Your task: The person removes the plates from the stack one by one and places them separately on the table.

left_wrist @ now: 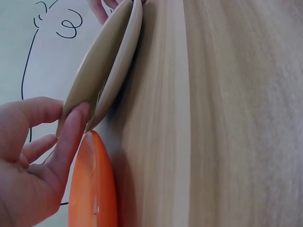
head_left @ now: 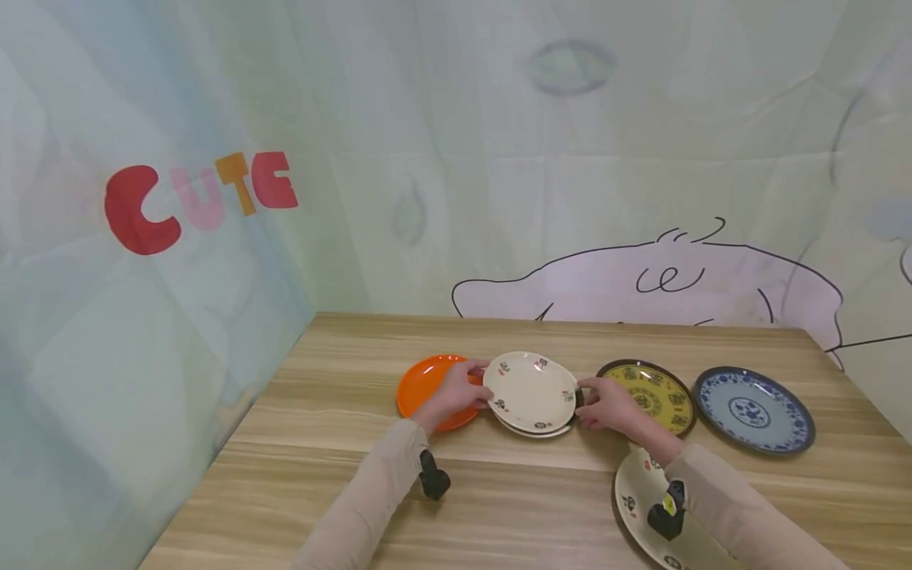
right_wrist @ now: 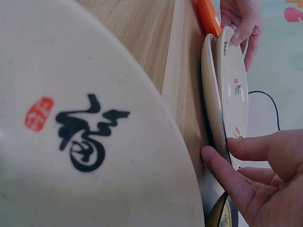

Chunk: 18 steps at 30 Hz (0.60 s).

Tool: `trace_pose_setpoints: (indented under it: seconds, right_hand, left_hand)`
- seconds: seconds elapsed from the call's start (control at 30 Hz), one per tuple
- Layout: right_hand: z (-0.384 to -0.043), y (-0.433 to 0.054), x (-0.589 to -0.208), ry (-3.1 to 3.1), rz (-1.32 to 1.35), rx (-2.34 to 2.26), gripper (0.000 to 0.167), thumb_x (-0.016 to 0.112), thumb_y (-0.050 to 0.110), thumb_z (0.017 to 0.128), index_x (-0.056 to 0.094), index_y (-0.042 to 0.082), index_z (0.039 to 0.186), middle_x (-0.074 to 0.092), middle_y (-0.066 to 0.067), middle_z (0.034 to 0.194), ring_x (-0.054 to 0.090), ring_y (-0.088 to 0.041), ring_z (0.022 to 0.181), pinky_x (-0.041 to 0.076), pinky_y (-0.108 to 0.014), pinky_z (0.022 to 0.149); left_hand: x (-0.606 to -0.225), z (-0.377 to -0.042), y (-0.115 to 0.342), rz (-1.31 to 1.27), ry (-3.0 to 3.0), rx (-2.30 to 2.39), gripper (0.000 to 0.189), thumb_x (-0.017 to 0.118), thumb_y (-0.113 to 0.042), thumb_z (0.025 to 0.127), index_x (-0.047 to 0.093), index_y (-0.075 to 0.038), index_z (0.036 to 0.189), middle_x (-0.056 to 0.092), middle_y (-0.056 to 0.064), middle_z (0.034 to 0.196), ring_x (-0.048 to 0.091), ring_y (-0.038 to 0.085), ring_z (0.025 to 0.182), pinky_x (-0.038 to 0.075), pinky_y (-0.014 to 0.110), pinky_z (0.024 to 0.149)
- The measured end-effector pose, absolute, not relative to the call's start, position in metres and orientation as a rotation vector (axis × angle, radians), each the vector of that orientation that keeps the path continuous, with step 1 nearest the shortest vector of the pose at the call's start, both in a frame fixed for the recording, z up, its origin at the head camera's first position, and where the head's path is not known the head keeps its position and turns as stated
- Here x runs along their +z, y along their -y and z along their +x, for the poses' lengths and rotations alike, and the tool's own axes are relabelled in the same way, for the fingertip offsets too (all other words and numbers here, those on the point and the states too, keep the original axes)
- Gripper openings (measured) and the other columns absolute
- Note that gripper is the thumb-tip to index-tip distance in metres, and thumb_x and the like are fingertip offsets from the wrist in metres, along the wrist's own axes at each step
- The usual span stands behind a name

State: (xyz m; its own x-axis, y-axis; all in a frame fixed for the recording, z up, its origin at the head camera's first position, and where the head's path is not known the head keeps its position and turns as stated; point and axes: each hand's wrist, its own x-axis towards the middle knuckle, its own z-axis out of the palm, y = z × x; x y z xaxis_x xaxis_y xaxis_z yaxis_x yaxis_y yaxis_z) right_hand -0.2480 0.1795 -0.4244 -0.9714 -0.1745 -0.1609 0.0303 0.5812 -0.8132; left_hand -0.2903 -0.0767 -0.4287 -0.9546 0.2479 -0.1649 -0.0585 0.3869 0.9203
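Observation:
A cream plate (head_left: 530,388) with small black and red motifs lies over a second cream plate (head_left: 533,434), whose rim shows along the near side. My left hand (head_left: 459,389) pinches the upper plate's left edge, thumb below and fingers above. In the left wrist view a gap parts the upper plate (left_wrist: 94,71) from the lower plate (left_wrist: 124,56), widest toward the left hand. On the opposite side my right hand (head_left: 606,404) grips the rim between thumb and fingers. The right wrist view shows those fingertips (right_wrist: 236,146) right at the plates' edge.
An orange plate (head_left: 422,389) lies just left, under the left hand. To the right are a yellow patterned plate (head_left: 670,404) and a blue-and-white plate (head_left: 755,412). A larger cream plate (head_left: 641,522) sits nearer, beneath the right forearm. A printed curtain (head_left: 399,158) stands behind the wooden table (head_left: 499,507).

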Motion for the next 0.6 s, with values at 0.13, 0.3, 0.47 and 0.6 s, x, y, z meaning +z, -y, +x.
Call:
trace_pose_setpoints:
  seconds: [0.13, 0.3, 0.47, 0.6]
  right_hand:
    - [-0.247, -0.179, -0.424, -2.604, -0.141, -1.330, 0.056, 0.062, -0.007, 0.077, 0.036, -0.018, 0.126, 0.063, -0.019, 0.084, 0.062, -0.018, 0.063, 0.056, -0.029, 0.057]
    - [-0.247, -0.179, -0.424, -2.611, -0.158, -1.334, 0.056, 0.062, -0.008, 0.076, 0.036, -0.019, 0.125, 0.062, -0.019, 0.082, 0.063, -0.018, 0.061, 0.056, -0.029, 0.056]
    - [-0.248, -0.179, -0.425, -2.614, -0.168, -1.326, 0.055, 0.062, -0.008, 0.076, 0.037, -0.019, 0.124, 0.062, -0.017, 0.080, 0.063, -0.017, 0.061, 0.056, -0.030, 0.056]
    - [-0.248, -0.179, -0.425, -2.618, -0.142, -1.306, 0.055, 0.062, -0.007, 0.077, 0.039, -0.018, 0.125, 0.061, -0.016, 0.081, 0.062, -0.016, 0.061, 0.056, -0.029, 0.056]
  left_hand:
    - [-0.426, -0.289, 0.081, 0.163, -2.374, 1.598, 0.054, 0.062, 0.003, 0.080, 0.045, -0.001, 0.130, 0.049, 0.018, 0.115, 0.059, 0.019, 0.071, 0.056, 0.027, 0.065]
    - [-0.423, -0.287, 0.088, 0.169, -2.385, 1.600, 0.052, 0.060, 0.004, 0.081, 0.044, 0.002, 0.130, 0.049, 0.019, 0.119, 0.060, 0.020, 0.074, 0.056, 0.027, 0.066]
    - [-0.421, -0.287, 0.095, 0.184, -2.379, 1.637, 0.054, 0.059, 0.006, 0.080, 0.042, 0.003, 0.131, 0.049, 0.020, 0.119, 0.061, 0.020, 0.074, 0.056, 0.029, 0.066]
    - [-0.420, -0.288, 0.101, 0.175, -2.392, 1.683, 0.055, 0.059, 0.007, 0.079, 0.041, 0.004, 0.131, 0.049, 0.020, 0.120, 0.060, 0.020, 0.074, 0.056, 0.028, 0.065]
